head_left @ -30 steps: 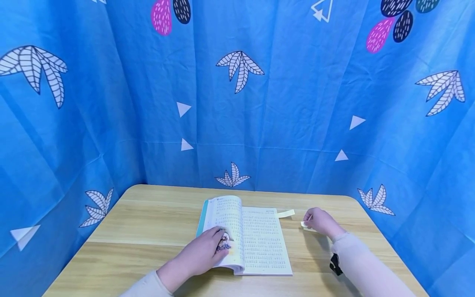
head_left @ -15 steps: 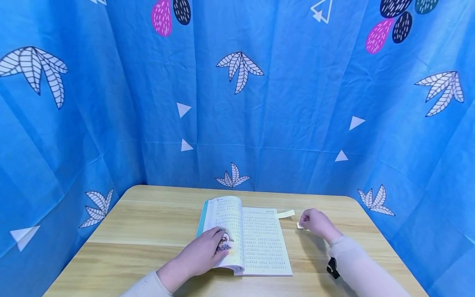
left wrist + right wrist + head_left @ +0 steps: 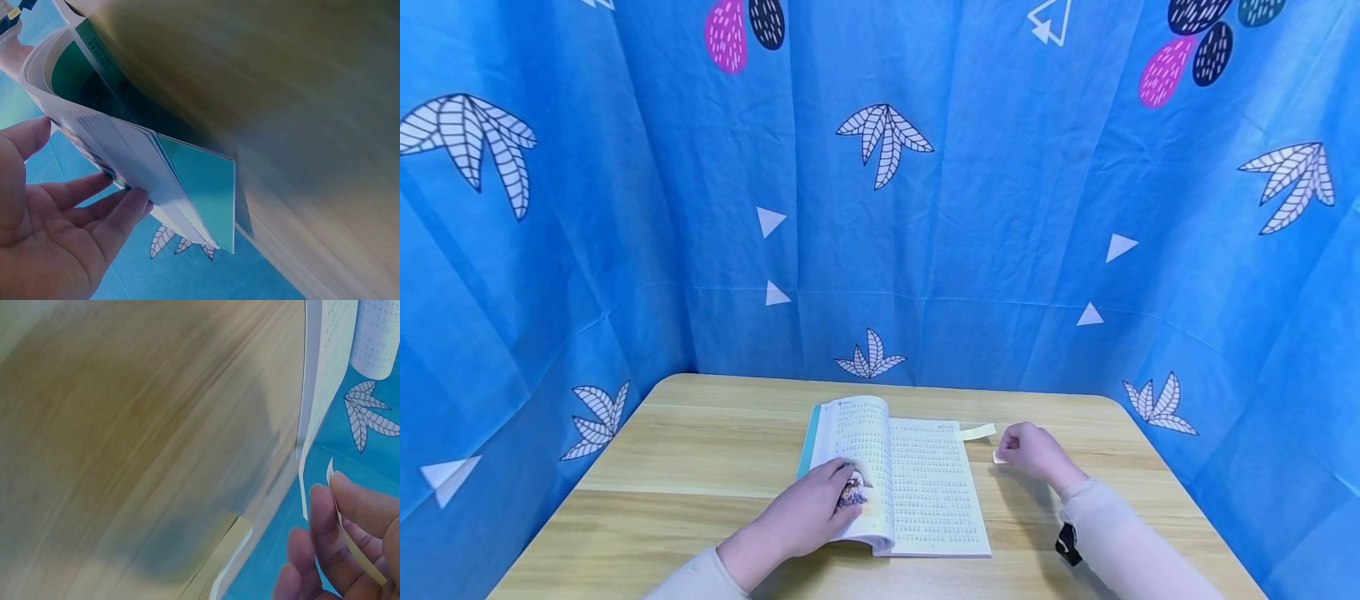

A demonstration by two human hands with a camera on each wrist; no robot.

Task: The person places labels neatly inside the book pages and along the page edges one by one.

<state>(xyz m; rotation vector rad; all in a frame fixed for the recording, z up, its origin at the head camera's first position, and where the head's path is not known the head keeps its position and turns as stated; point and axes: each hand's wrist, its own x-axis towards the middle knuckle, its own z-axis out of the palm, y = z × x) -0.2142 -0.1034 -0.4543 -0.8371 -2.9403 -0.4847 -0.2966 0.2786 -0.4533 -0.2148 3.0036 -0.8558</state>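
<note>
Left hand [image 3: 808, 512], fingers extended, rests on the curled left pages [image 3: 859, 437] of an open paperback [image 3: 931, 492] on the worktop [image 3: 700, 450], while the right hand [image 3: 1036, 452] pinches a cream paper strip [image 3: 357, 552] right of it, just nearer than a second strip [image 3: 977, 432] projecting from its edge, presumably page-flagging, next requiring aligned placement.

Head view: the table [image 3: 715, 442] occupies the lower part of the frame, with the curtain [image 3: 880, 250] behind it and along both sides. The open book [image 3: 932, 492] lies on the table at lower centre; the left hand [image 3: 808, 510] rests on its left-hand pages. One strip [image 3: 977, 432] projects from the book's upper right edge. The right hand [image 3: 1037, 454] is to the right of the book, a second strip [image 3: 359, 553] between its fingers. Right wrist view: a pad [image 3: 219, 559] lies on the table at lower centre, left of that hand.
</note>
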